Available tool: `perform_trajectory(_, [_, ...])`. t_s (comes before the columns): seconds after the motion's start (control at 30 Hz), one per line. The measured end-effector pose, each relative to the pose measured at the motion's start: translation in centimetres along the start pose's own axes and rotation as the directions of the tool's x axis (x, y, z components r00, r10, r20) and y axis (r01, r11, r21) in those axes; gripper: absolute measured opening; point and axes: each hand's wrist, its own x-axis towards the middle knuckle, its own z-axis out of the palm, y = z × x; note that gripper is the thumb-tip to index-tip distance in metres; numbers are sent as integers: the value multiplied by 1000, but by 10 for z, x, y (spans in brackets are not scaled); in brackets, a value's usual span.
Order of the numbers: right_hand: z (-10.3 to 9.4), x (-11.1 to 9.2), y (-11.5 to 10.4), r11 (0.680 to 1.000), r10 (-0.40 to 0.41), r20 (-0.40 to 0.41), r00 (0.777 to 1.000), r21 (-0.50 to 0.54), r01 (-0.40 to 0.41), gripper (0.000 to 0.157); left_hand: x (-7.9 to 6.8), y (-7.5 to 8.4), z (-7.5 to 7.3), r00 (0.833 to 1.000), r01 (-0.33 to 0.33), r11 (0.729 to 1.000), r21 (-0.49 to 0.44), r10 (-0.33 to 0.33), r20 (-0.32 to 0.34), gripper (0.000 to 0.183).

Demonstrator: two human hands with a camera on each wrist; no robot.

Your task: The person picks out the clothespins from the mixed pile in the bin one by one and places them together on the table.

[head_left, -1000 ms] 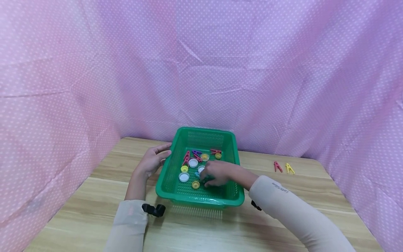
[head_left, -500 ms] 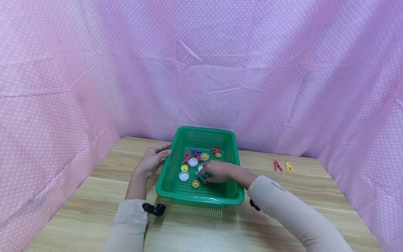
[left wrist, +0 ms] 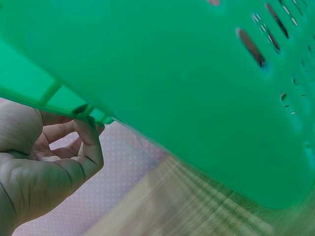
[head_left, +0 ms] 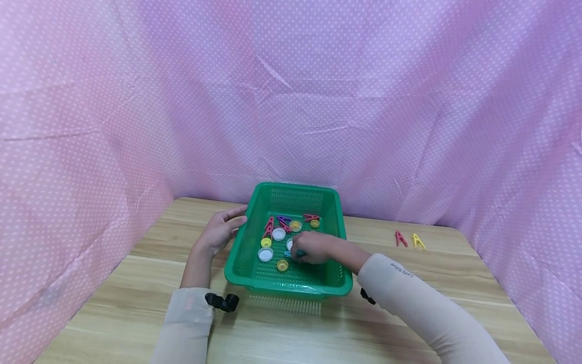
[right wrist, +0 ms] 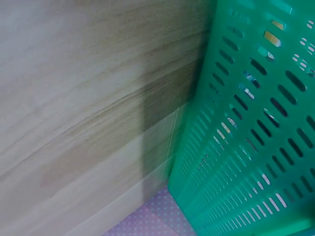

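Just below the middle of the frame, the blue clip (head_left: 288, 254) was inside the basket (head_left: 291, 290), poking out leftward from the fingers of the right hand (head_left: 312, 246), the nearer one, its long axis roughly sideways so far as it showed. Those fingers were curled down, pinching the clip and hiding much of it. The left hand (head_left: 219, 232), left of centre, gripped the basket's left rim between thumb and fingers

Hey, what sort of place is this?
Probably a curtained-off indoor tabletop workspace: pink dotted cloth hangs on three visible sides of a wooden table, where a green basket holds clips and caps.
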Motion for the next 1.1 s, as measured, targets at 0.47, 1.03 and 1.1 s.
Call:
perform_trajectory(0.47, [3,2,0,998,55,-9,998,-6,-55,32,0,1,0,1000,3,1000,3,-3,-1,46])
perform_trajectory(1.03, [1,-4,-3,998,54,-10,999,17,-54,34,-1,0,1,1000,-2,1000,5,2,-5,46])
perform_trajectory(1.1, [0,-5,-3,998,53,-18,998,27,-53,33,-1,1,1,1000,-3,1000,5,3,-4,45])
